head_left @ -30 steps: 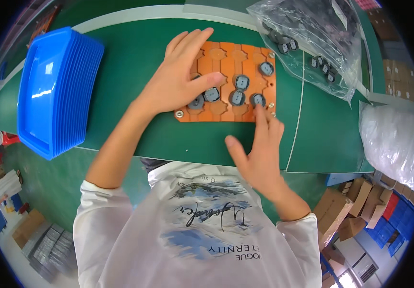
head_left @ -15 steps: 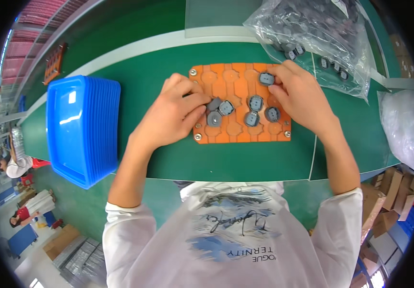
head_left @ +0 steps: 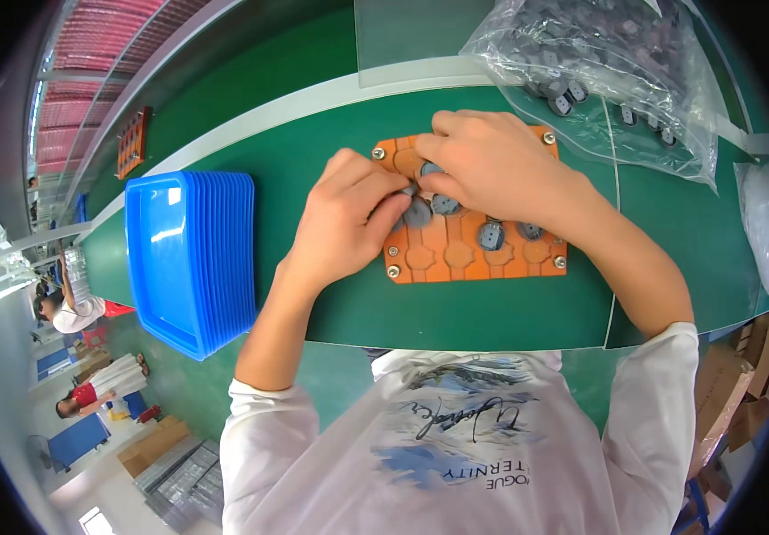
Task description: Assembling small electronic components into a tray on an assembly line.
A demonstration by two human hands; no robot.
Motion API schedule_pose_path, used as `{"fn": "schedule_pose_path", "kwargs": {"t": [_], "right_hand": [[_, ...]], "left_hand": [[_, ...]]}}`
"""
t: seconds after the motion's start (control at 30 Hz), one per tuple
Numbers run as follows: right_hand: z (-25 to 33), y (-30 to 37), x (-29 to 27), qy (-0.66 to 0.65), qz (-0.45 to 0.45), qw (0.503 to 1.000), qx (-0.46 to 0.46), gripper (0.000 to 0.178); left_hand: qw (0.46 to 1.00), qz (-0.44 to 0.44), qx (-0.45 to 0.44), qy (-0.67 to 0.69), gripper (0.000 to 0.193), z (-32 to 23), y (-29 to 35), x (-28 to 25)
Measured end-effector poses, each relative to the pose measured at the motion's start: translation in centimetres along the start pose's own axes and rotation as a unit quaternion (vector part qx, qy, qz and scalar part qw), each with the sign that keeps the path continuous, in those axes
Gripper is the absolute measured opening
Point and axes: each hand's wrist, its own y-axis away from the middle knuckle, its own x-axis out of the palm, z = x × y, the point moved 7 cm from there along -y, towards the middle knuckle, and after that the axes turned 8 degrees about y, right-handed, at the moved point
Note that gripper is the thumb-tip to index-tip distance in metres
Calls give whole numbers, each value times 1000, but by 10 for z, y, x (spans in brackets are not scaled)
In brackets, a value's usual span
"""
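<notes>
An orange fixture plate (head_left: 478, 267) with shaped recesses and corner screws lies on the green table. At its left side my left hand (head_left: 349, 218) has thumb and fingers closed on a small grey part, mostly covered by the fingertips. My right hand (head_left: 496, 169) reaches across the plate's upper half, pinching a grey connector (head_left: 430, 168) close to the left fingertips. Under the hands sit a round grey part (head_left: 417, 213) and another grey connector (head_left: 445, 204). Farther right on the plate rest a grey connector (head_left: 491, 235) and one more connector (head_left: 530, 232), partly under my right wrist.
A stack of blue trays (head_left: 157, 259) stands at the left. At the back right lies a clear plastic bag (head_left: 598, 80) of grey connectors, several near its mouth. Another orange plate (head_left: 133, 143) is at the far left. Cardboard boxes (head_left: 723, 401) are at the lower right; people are in the left background.
My right hand has moved left across the plate with the connector, from the upper right recess to beside my left hand. The whole view has shifted slightly.
</notes>
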Motion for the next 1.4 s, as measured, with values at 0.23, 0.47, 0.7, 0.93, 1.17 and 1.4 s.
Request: {"fn": "schedule_pose_path", "kwargs": {"t": [0.23,0.47,0.7,0.93,1.17,1.4], "right_hand": [[-12,0,-6,38,-88,995,-35,20],[-2,-1,-14,28,-57,996,-60,17],[2,2,-10,-3,-65,997,-29,20],[5,-7,-7,-70,-11,997,-14,17],[8,-1,-7,39,-95,994,-39,20],[14,-5,-10,48,-83,994,-47,21]], "left_hand": [[997,-66,37,-20,16,13,-30,-1],[998,-14,43,32,18,23,-23,-9],[993,-62,96,0,16,19,-9,-3],[990,-113,32,-73,10,7,-5,2],[991,-107,63,-51,5,14,-23,-2],[986,-121,109,-17,11,26,-14,-2]]}}
